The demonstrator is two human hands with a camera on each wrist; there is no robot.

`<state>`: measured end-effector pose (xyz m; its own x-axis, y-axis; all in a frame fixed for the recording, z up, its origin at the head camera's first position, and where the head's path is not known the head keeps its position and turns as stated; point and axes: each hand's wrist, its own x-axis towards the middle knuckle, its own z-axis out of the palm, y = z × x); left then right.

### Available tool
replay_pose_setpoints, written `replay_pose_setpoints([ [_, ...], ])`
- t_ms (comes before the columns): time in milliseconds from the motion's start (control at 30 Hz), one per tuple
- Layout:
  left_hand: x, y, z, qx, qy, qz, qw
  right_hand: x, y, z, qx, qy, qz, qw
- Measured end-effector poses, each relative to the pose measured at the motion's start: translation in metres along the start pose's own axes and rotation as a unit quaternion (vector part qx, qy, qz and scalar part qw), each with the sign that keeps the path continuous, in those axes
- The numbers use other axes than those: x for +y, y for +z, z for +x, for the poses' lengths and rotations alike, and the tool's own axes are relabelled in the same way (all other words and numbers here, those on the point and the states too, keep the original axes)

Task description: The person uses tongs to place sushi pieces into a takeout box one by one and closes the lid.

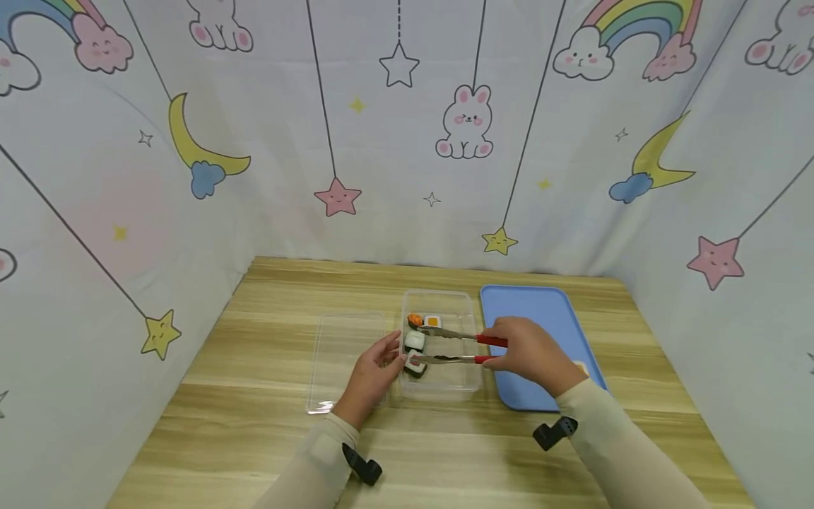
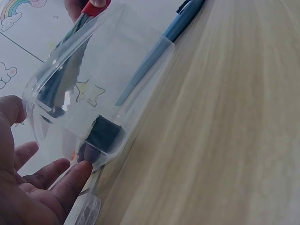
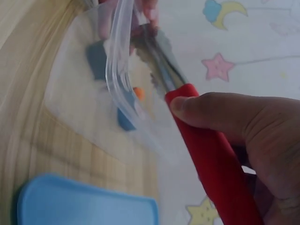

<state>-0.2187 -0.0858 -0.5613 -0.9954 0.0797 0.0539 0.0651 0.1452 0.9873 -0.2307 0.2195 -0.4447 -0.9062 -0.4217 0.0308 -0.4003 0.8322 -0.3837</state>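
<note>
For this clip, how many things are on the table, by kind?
Toy sushi pieces in the clear box: 4, at
Clear box: 1
Clear lid: 1
Blue tray: 1
Tongs, held by the right hand: 1
Total: 8

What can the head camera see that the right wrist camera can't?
Only the head view shows the left hand touching the side of the clear box, the four sushi pieces lined up inside, the clear lid lying beside it, and the whole blue tray. Only the right wrist view shows the thumb pressed on the red handle up close. Both show the right hand gripping the tongs, the box, and the tray.
</note>
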Motion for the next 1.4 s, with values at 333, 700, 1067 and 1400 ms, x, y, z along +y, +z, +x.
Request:
replay_pose_setpoints([
  [333,-0.001,0.0,-0.002,-0.005,-0.003,0.007,1.0,0.055,-0.022,-0.063,0.117,0.048,0.015,0.992],
  [700,-0.002,-0.001,0.0,0.001,0.001,0.01,0.9999,0.116,-0.029,-0.142,0.104,0.137,-0.021,0.985],
  [1067,0.0,-0.002,0.001,0.001,-0.003,0.014,0.9999,0.136,-0.015,-0.187,0.1,0.168,-0.028,0.98],
  [1400,-0.001,0.0,0.001,0.004,-0.005,0.014,0.9999,0.14,-0.006,-0.193,0.114,0.161,-0.048,0.979],
])
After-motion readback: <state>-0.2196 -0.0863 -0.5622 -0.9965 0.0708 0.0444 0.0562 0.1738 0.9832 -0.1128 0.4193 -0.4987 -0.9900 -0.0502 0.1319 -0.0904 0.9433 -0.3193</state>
